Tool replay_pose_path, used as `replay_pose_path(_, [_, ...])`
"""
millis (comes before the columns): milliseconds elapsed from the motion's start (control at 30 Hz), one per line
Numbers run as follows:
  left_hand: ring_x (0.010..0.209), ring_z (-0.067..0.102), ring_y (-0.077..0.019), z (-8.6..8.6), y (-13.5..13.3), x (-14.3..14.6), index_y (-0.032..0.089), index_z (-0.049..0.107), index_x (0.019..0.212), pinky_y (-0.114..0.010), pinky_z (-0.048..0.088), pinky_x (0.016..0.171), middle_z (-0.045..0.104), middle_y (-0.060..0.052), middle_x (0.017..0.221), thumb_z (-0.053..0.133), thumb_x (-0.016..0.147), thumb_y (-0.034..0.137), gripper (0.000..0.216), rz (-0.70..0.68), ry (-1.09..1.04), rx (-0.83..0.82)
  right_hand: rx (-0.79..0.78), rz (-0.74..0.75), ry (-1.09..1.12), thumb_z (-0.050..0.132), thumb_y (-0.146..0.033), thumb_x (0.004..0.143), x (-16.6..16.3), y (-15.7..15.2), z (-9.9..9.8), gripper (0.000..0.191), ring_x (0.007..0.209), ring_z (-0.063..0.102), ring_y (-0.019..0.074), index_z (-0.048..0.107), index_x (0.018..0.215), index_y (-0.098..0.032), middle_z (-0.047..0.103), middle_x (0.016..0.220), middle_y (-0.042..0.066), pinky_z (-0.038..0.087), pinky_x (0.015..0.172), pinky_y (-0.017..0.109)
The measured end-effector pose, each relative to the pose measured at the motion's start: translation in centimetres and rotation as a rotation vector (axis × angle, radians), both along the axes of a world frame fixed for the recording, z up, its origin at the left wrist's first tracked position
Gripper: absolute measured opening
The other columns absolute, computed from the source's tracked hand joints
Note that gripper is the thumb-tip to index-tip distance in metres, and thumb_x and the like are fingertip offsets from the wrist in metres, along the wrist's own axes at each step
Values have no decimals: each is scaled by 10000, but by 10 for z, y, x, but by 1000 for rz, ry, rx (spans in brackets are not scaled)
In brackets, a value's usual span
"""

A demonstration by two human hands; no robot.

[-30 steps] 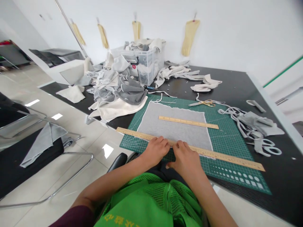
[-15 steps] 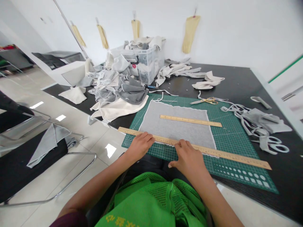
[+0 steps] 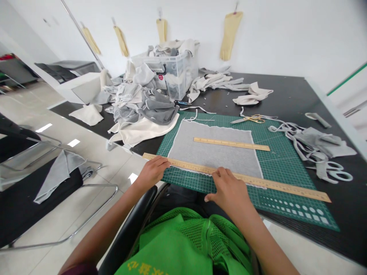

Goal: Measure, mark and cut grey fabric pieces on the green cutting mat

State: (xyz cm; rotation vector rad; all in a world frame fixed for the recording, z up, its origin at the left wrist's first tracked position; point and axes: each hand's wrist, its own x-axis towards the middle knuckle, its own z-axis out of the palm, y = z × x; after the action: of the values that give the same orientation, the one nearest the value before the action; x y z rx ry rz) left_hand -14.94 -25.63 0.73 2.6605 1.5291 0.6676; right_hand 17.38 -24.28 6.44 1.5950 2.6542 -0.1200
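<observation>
A grey fabric square (image 3: 213, 149) lies flat on a green cutting mat (image 3: 281, 164). A long wooden ruler (image 3: 275, 185) runs along the fabric's near edge. My left hand (image 3: 151, 172) rests on the ruler's left end, fingers laid flat over it. My right hand (image 3: 228, 189) presses on the ruler near its middle, fingers flat and together. A shorter wooden ruler (image 3: 231, 143) lies across the middle of the fabric, untouched.
Gold-handled scissors (image 3: 249, 119) lie at the mat's far edge. A heap of grey and white cloth (image 3: 143, 110) sits left of the mat, before a clear bin (image 3: 172, 74). Grey strips and light scissors (image 3: 329, 168) lie at right. A chair with cloth (image 3: 54, 168) stands at left.
My left hand has slid left along the long ruler, away from my right hand, which has stayed near the ruler's middle. The fabric and short ruler have not moved.
</observation>
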Motion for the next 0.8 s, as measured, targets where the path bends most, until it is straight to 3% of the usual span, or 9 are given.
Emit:
replay_pose_path(200, [1033, 605, -199, -4, 2, 7, 181, 703, 1062, -380, 515, 969, 687, -73, 1111, 420, 959, 86, 315, 61, -75, -42, -13, 2, -2, 908, -501, 631, 0, 0, 2, 559, 1025, 617, 314, 670, 1009, -165, 637, 1106, 128, 530, 678, 369])
replay_pose_path(533, [1002, 599, -194, -7, 8, 31, 181, 707, 1029, -359, 512, 936, 693, -73, 1071, 433, 948, 81, 302, -6, -114, -44, -25, 4, 1, 907, -503, 632, 0, 0, 3, 567, 1048, 612, 328, 673, 1021, -162, 633, 1108, 133, 536, 704, 381])
replay_pose_path(800, [996, 573, -196, 3, 14, 65, 176, 694, 1040, -341, 496, 921, 684, -67, 1062, 435, 948, 71, 294, -83, -74, -114, -29, -4, 10, 912, -495, 626, 0, 0, 4, 572, 1024, 621, 318, 677, 1021, -154, 642, 1094, 133, 533, 701, 374])
